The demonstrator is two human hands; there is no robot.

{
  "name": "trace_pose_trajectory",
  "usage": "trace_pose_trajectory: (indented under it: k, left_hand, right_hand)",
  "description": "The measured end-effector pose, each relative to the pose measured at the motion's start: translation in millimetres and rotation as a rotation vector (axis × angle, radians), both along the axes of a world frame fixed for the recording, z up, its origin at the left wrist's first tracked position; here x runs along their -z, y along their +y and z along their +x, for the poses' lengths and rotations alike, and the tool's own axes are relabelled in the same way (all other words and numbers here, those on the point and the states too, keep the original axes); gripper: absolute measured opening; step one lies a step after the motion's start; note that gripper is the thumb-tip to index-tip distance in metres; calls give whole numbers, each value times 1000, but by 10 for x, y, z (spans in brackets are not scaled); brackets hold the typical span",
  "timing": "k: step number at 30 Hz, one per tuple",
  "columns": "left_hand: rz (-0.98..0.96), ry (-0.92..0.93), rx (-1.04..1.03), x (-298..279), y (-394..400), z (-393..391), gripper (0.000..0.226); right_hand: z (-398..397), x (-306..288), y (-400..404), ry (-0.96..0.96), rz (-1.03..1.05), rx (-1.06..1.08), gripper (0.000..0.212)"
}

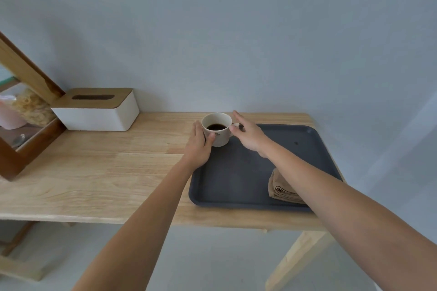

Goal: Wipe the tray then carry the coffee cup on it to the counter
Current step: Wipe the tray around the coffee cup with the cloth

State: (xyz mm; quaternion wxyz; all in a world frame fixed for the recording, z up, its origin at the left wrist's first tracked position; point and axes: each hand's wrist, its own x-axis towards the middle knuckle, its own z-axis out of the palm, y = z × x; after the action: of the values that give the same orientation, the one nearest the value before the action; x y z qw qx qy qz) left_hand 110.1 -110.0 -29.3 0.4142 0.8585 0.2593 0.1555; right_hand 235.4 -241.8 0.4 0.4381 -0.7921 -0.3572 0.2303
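Note:
A white coffee cup (220,134) with dark coffee in it stands at the far left corner of the dark grey tray (236,179). My left hand (198,146) wraps the cup's left side, with the thumb on its front. My right hand (248,134) is at the handle side with the fingers stretched out past the cup and the thumb by the handle. A folded beige cloth (280,190) lies on the tray's near right part, partly hidden under my right forearm.
The tray lies on the right end of a light wooden table (106,168) against a grey wall. A white tissue box (99,113) with a wooden lid stands at the back left. A wooden-framed case (30,139) sits at the far left.

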Motion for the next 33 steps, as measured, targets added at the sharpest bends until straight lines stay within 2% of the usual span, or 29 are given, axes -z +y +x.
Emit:
trace_pose_trajectory:
  k: [2,5,9,13,17,26,33]
  left_hand:
    - [112,135,-71,29,-219,-113,74]
    - [308,322,-89,68,-728,-412,76]
    - [478,409,-16,256,-1228,-656,85]
    - [554,457,25,315,-1304,-653,75]
    - [562,501,65,314,-1289,-633,70]
    - [560,456,68,349,-1271,-646,69]
    - [574,448,63,370,-1252,-635,69]
  right_hand:
    - [-32,-55,-244,-85,-45,-53,57]
    - [-88,-29,-822,-245,-126,-110,47]
    - [-141,138,-1645,-372,-241,-155,45]
    - [-205,278,-2023,-462,-432,-237,47]
    - [-244,406,-1908,-608,-499,-287,47]
    - [236,436,-880,-651,-493,-255,50]
    - [590,495,-206,-683,-507,-144,50]
